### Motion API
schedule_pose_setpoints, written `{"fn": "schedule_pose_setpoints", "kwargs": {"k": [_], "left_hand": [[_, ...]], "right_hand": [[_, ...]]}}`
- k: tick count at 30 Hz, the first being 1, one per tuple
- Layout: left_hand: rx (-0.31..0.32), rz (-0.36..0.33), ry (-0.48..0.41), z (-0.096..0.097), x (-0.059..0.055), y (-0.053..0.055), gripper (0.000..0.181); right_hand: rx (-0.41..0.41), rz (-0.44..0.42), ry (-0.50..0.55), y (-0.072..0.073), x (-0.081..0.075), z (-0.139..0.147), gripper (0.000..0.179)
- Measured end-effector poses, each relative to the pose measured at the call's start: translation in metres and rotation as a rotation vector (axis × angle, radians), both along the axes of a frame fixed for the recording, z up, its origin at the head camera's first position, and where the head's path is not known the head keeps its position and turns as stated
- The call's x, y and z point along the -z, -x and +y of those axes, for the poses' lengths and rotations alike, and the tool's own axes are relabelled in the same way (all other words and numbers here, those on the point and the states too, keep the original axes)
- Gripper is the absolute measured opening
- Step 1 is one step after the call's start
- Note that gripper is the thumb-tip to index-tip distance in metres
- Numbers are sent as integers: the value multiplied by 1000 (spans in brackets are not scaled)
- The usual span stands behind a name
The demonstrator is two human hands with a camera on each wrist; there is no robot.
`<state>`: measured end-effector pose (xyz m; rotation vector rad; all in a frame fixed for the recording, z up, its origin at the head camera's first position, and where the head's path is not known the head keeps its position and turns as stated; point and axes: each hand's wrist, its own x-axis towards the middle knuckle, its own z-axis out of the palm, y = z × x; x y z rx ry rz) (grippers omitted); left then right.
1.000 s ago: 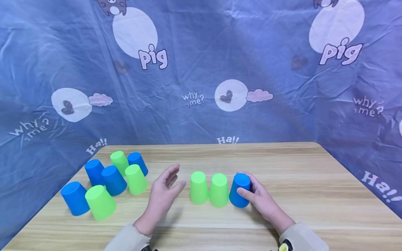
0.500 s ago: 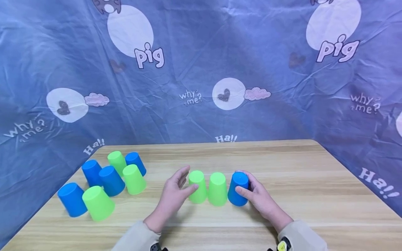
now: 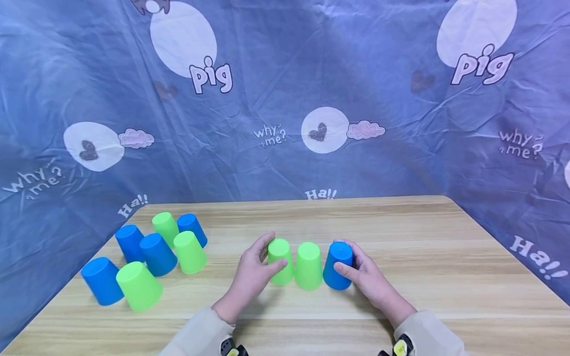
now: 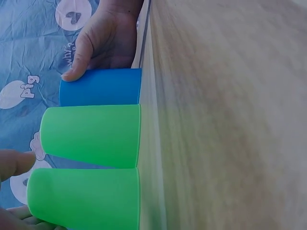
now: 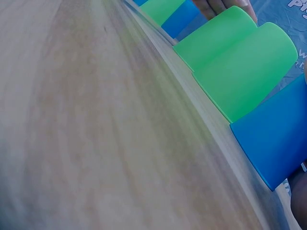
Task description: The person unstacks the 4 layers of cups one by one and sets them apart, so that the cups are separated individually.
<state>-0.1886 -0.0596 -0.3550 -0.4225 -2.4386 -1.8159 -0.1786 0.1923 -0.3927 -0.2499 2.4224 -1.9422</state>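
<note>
Three upside-down cups stand in a row mid-table in the head view: a left green cup [image 3: 279, 274], a middle green cup [image 3: 308, 267] and a blue cup [image 3: 337, 272] on the right. My right hand [image 3: 371, 282] holds the blue cup, thumb in front and fingers around its far side. Around the left green cup reaches my left hand [image 3: 251, 274], its thumb across the front and its fingers along the left side. In the left wrist view, that thumb [image 4: 17, 164] is straight and looks apart from the cup. Contact of the fingers is partly hidden.
Several more upside-down cups, green [image 3: 140, 287] and blue [image 3: 102, 282], stand grouped at the left of the wooden table [image 3: 401, 222]. A blue printed cloth [image 3: 249, 74] hangs behind and along the sides.
My left hand has moved right, from beside the left green cup to around it. The right hand keeps its hold on the blue cup. The view has shifted slightly.
</note>
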Motion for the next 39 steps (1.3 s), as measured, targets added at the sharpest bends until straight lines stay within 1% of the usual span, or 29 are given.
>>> {"fn": "schedule_pose_setpoints", "kwargs": {"k": [5, 8, 15, 18, 26, 31, 39], "left_hand": [[-21, -5, 30, 0, 1, 1, 60], [-31, -8, 30, 1, 2, 3, 56], [-32, 8, 27, 1, 3, 3, 53], [-39, 1, 29, 1, 3, 5, 52], [-34, 18, 26, 0, 4, 5, 51], [-59, 22, 29, -1, 3, 4, 51], [-109, 14, 29, -5, -2, 1, 51]], "right_hand": [[0, 0, 12, 0, 1, -1, 58], [1, 3, 13, 0, 1, -1, 58], [-4, 11, 14, 0, 0, -1, 57], [-7, 13, 9, 0, 0, -1, 57], [-17, 22, 8, 0, 0, -1, 57], [-14, 14, 8, -1, 0, -1, 57], [-6, 10, 6, 0, -1, -1, 58]]}}
